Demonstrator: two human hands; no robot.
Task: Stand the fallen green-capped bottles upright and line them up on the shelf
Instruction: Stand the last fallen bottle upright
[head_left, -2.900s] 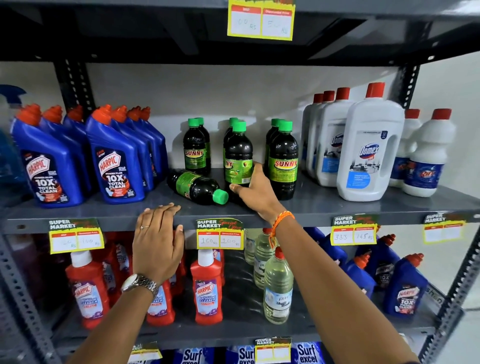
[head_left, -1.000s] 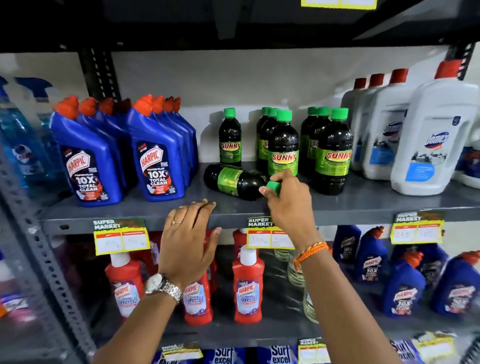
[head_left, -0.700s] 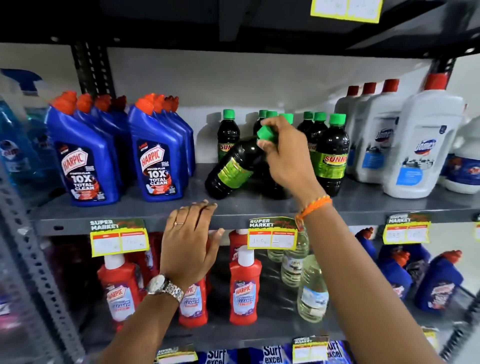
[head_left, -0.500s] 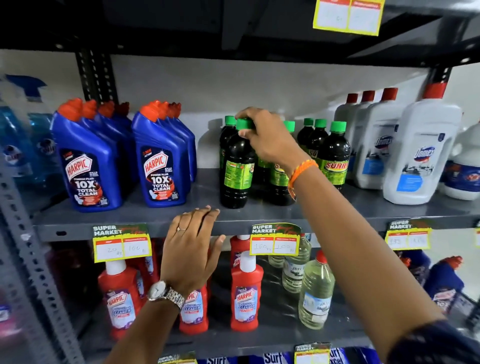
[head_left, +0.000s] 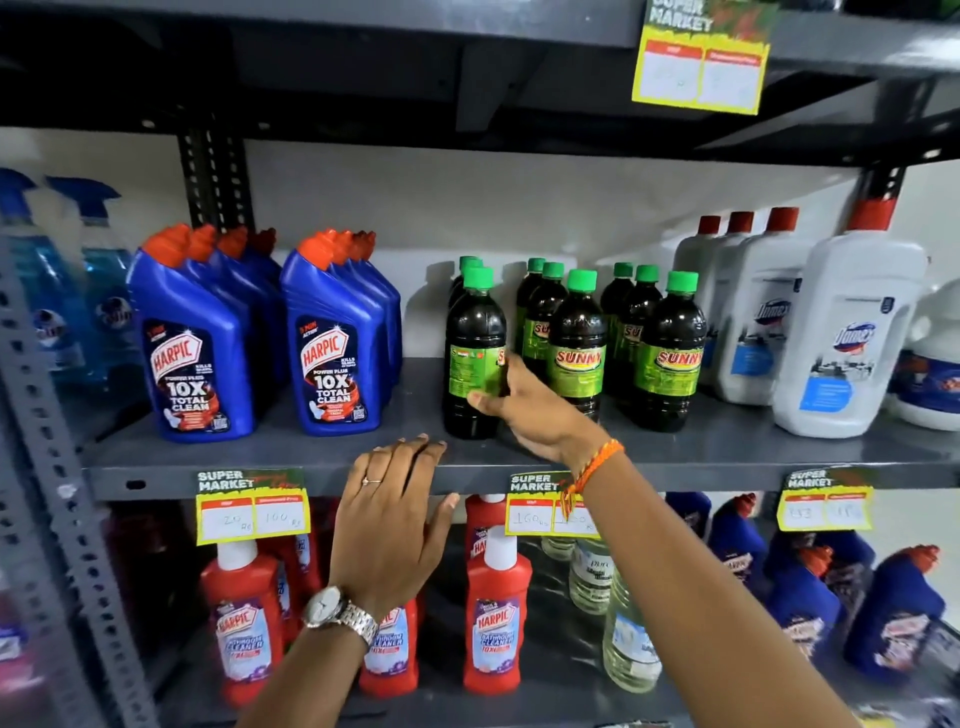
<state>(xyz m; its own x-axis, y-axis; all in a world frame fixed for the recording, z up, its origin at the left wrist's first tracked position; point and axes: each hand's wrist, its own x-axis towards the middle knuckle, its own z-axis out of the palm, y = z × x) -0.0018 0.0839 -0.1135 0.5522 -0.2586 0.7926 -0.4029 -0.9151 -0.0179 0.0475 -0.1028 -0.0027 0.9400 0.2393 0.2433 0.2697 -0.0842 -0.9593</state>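
Dark green-capped bottles stand upright in three short rows on the grey shelf (head_left: 727, 452). The front bottle of the left row (head_left: 474, 353) shows the back of its green label, with the brand name turned to the right. My right hand (head_left: 524, 410) grips its lower body from the right side. The front bottles of the middle row (head_left: 577, 343) and right row (head_left: 670, 348) face forward with their labels showing. My left hand (head_left: 392, 514) rests flat on the shelf's front edge, fingers spread, holding nothing. No bottle lies on its side.
Blue toilet-cleaner bottles (head_left: 332, 343) stand close on the left, white red-capped jugs (head_left: 847, 332) on the right. Spray bottles (head_left: 47, 291) sit at the far left. Red bottles (head_left: 496, 613) and clear ones fill the lower shelf. Price tags (head_left: 253, 512) hang along the edge.
My right hand lifted the fallen bottle by its cap, stood it upright at the front of the left row, then slid down from the cap to its lower body. The left hand stayed put.
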